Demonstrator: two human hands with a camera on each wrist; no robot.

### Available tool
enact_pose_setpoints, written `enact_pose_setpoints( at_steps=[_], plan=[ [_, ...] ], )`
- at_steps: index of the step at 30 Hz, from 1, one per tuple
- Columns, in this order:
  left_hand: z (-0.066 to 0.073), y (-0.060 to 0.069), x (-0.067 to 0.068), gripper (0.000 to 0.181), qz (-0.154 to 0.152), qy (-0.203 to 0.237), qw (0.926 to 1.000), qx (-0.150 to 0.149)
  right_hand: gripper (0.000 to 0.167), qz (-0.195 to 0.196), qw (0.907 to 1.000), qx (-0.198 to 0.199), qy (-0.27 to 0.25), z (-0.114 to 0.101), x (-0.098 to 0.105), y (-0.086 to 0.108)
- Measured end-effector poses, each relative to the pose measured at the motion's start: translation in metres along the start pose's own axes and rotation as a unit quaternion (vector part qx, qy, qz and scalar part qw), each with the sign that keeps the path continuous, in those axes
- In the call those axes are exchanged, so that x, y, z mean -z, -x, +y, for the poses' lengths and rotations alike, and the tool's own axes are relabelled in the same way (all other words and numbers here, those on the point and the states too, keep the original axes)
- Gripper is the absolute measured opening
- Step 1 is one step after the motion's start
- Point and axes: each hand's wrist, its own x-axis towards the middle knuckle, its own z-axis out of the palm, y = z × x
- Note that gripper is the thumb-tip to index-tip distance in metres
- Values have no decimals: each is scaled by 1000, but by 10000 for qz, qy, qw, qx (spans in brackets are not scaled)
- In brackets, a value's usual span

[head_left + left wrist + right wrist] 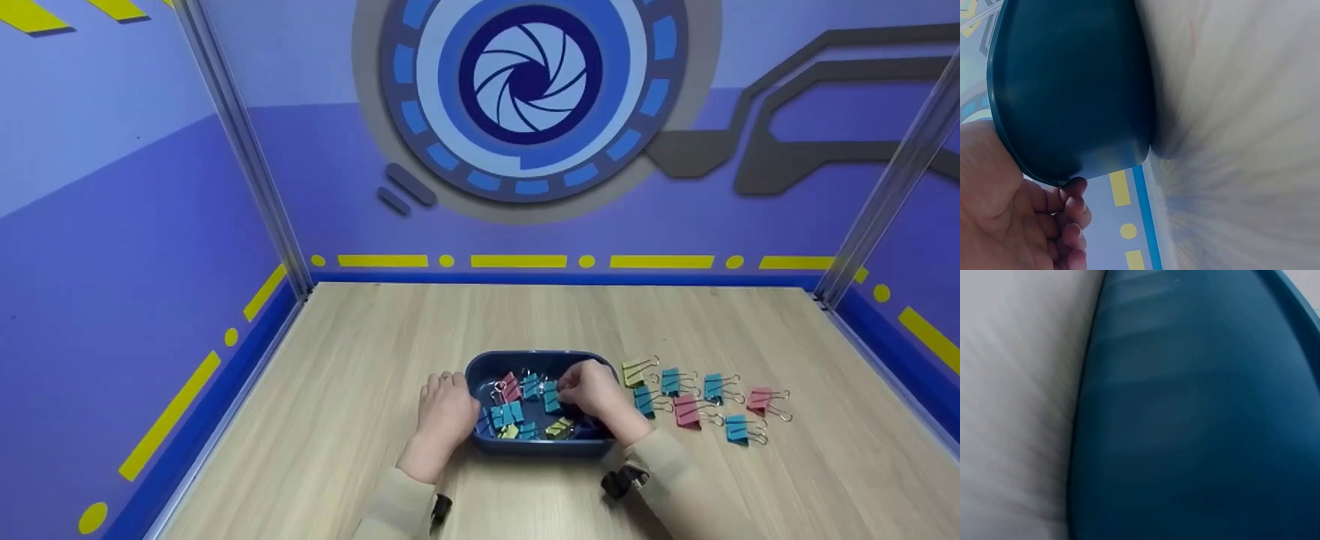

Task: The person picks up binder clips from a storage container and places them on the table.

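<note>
A dark blue plastic box [540, 448] stands on the table, several blue, pink and yellow binder clips inside it. At its left end my left hand [447, 409] holds the rim. In the left wrist view, the fingers [1075, 211] are curled by the outer wall and the thumb's tip is hidden. My right hand [596, 388] reaches over the right rim and pinches a blue binder clip [553, 397] inside the box. A pink clip [511, 385] and another blue clip [507, 414] lie to its left. The right wrist view has only the box's outer wall [1185, 410], no fingers.
Right of the box, several loose binder clips lie on the wooden table [360, 352], among them a yellow one [634, 373], a large pink one [687, 412] and a blue one [737, 429]. Printed purple-blue panels [300, 180] wall in the table's back and sides.
</note>
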Motion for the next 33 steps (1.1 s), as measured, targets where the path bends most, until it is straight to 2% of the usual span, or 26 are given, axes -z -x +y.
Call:
enact_pose_setpoints(
  at_steps=[7, 15, 22, 28, 33],
  plan=[
    [0, 0, -2, 25, -12, 77, 10000, 17, 6, -171, 9986, -193, -455, 1, 2, 0],
    [0, -1, -2, 26, -2, 84, 9999, 60, 8, -284, 9968, -112, -738, -1, 11, 3],
    [0, -2, -2, 27, -128, 87, 9998, 144, 8, -250, 9964, -117, -800, 0, 22, 5],
    [-1, -1, -2, 24, 39, 18, 10000, 41, 11, -156, 9953, -38, -954, 3, 35, 9],
    [-1, -1, -1, 23, 94, 21, 10000, -19, 15, -131, 9927, -188, -1182, 4, 53, 13]
  ],
)
